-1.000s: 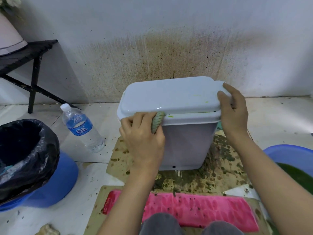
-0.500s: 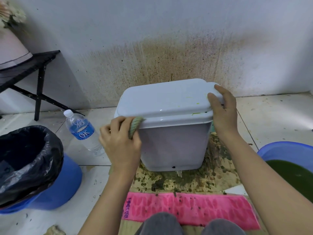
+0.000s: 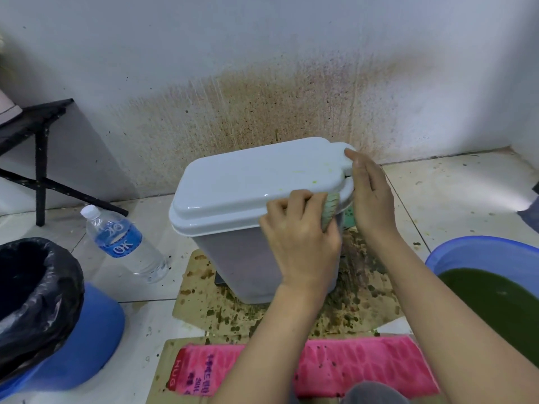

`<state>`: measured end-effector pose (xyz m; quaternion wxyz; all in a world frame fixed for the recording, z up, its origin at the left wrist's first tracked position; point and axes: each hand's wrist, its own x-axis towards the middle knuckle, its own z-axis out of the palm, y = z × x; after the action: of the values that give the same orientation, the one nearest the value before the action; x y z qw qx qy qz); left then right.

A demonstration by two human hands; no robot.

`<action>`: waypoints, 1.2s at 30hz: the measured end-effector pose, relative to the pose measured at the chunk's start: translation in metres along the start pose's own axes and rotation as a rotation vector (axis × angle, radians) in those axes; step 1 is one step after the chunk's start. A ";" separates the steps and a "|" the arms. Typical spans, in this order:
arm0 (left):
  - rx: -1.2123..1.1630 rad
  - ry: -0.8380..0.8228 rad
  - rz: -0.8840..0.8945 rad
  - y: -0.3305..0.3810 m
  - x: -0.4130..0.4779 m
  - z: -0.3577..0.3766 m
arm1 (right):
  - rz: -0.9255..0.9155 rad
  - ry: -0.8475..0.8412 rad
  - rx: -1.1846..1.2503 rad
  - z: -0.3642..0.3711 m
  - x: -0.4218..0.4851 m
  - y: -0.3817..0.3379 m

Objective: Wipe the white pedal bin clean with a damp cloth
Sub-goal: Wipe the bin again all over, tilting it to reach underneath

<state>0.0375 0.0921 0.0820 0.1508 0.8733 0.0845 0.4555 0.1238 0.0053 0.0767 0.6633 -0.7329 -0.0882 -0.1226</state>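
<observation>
The white pedal bin (image 3: 233,258) stands on stained cardboard against the wall, its lid (image 3: 250,182) closed and flecked with small yellow-green spots near the right end. My left hand (image 3: 300,240) presses a folded green cloth (image 3: 331,209) against the lid's front rim, near the right corner. My right hand (image 3: 369,196) grips the bin's right end at the lid's tab, fingers over the top edge.
A water bottle (image 3: 125,243) lies left of the bin. A blue bucket lined with a black bag (image 3: 38,301) sits at lower left. A blue basin of green water (image 3: 495,287) is at right. A pink towel (image 3: 335,365) lies on cardboard in front. A black stand (image 3: 40,158) is at far left.
My left hand slid the cloth along the lid's front rim, left and then back to the right corner. My right hand stayed on the bin's right end.
</observation>
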 end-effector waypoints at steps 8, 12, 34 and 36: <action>0.070 -0.108 0.099 -0.001 0.006 -0.008 | -0.010 -0.107 0.026 -0.011 0.007 0.001; 0.122 0.027 -0.032 -0.052 -0.004 -0.031 | 0.000 -0.155 0.039 -0.015 0.007 0.001; 0.060 0.182 0.043 -0.128 -0.036 -0.040 | -0.037 -0.135 0.046 -0.012 0.004 0.003; 0.014 0.183 0.037 -0.119 -0.036 -0.037 | -0.034 -0.132 0.048 -0.011 0.002 0.003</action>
<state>-0.0149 0.2008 0.0337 0.1281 0.8305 0.0851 0.5354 0.1259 -0.0056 0.0751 0.6712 -0.7218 -0.1469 -0.0832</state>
